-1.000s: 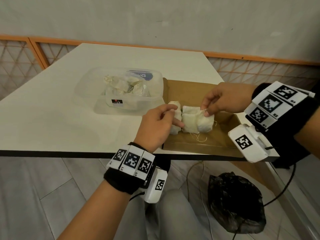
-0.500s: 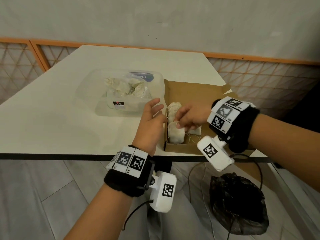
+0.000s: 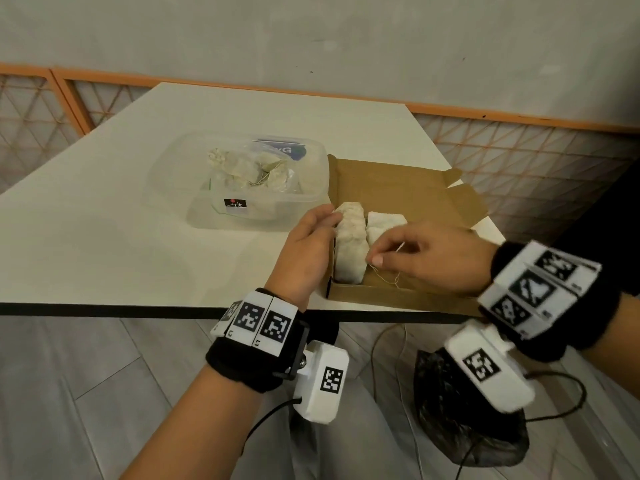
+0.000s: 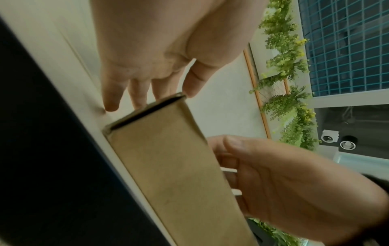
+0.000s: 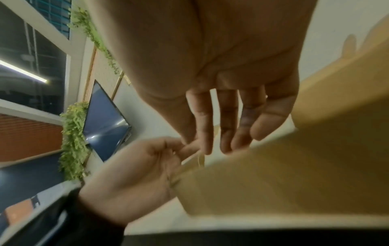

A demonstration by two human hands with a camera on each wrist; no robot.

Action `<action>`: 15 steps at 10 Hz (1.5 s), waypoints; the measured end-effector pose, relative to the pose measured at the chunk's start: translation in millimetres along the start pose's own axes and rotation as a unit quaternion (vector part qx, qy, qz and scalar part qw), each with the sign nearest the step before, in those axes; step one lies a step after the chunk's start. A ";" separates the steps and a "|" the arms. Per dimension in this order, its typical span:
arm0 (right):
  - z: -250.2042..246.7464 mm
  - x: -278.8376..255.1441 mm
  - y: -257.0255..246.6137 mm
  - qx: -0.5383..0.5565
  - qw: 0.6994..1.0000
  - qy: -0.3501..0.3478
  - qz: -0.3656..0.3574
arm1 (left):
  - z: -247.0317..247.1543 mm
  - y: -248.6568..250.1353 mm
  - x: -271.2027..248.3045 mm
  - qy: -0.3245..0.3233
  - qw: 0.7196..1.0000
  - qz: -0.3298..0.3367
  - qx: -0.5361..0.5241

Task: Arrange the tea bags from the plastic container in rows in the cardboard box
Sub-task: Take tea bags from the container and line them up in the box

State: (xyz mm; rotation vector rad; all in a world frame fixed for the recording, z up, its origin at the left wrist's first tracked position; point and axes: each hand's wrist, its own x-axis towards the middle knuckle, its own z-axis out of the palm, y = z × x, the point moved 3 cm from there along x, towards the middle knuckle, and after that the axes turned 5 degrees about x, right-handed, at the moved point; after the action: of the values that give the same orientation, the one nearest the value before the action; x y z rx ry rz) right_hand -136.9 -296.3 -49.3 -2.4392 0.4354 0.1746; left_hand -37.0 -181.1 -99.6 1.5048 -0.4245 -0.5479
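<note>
The brown cardboard box [image 3: 398, 192] lies open at the table's near right edge. Inside it, a row of white tea bags [image 3: 351, 244] stands along the left wall, with a second tea bag [image 3: 384, 221] beside them. My left hand [image 3: 325, 223] rests against the box's left wall, its relaxed fingers touching the row's far end. My right hand [image 3: 381, 252] reaches in from the right, straight fingers touching the row's right side, a thin thread across them. The left wrist view shows my left hand [image 4: 147, 93] at the box [image 4: 168, 166] corner.
A clear plastic container [image 3: 270, 216] holding several loose tea bags [image 3: 249, 168] stands just left of the box on the white table [image 3: 121, 220]. The dark table edge runs close under my wrists. A black bag [image 3: 460, 410] and cables lie on the floor below.
A second ago both hands held tea bags over the box. The right hand set them against the left wall and drew back right. The left hand moved onto the box's left wall.
</note>
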 end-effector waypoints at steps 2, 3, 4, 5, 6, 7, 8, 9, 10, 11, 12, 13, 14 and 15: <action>43.1 -8.4 16.0 -0.063 0.996 -0.012 -0.067 | 6.4 5.5 0.8 -0.009 1.000 -0.003 0.022; 46.4 -6.6 19.8 -0.116 0.990 0.008 -0.077 | 6.1 6.2 1.0 -0.010 0.999 0.009 0.044; 48.6 -6.1 20.8 -0.138 0.987 0.010 -0.077 | 7.4 4.9 -0.1 -0.012 1.000 0.000 0.029; 43.5 -8.1 17.9 -0.030 0.996 0.053 -0.072 | 6.8 9.7 -2.1 0.008 0.999 0.012 0.031; 23.1 -9.9 9.9 0.093 0.987 0.116 -0.065 | -1.5 29.3 2.3 0.040 0.996 0.068 0.050; -0.3 -4.0 -8.9 0.096 0.984 0.126 -0.077 | -18.9 58.4 14.3 0.035 0.990 0.113 0.082; -18.7 12.5 -33.7 0.084 0.984 0.123 -0.100 | -52.4 83.5 33.0 0.115 0.980 0.128 0.100; -29.4 42.9 -59.7 0.080 0.981 0.136 -0.113 | -96.9 86.7 51.6 0.224 0.962 0.092 0.122; -29.3 82.3 -90.0 0.046 0.982 0.137 -0.121 | -125.1 80.9 61.2 0.265 0.956 -0.016 0.128; -20.8 120.9 -114.1 -0.048 0.987 0.113 -0.100 | -134.3 79.8 74.0 0.214 0.959 -0.060 0.174; -8.7 149.5 -124.4 -0.126 0.986 0.088 -0.071 | -134.2 88.3 77.8 0.167 0.965 -0.093 0.180; 7.4 166.4 -127.4 -0.141 0.986 0.060 -0.064 | -134.2 83.2 85.6 0.117 0.973 -0.113 0.166; 16.0 173.9 -129.9 -0.152 0.983 0.056 -0.083 | -133.9 78.9 90.4 0.087 0.973 -0.131 0.169; 9.3 177.6 -121.8 -0.040 0.994 0.080 -0.065 | -135.2 76.1 95.5 0.076 0.965 -0.133 0.211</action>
State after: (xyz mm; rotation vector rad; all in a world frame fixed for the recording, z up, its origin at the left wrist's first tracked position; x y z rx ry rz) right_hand 72.0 -248.0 -27.2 -2.5602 0.3420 -0.0601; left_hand 124.9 -127.9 -35.0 2.0190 -0.2265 -0.5690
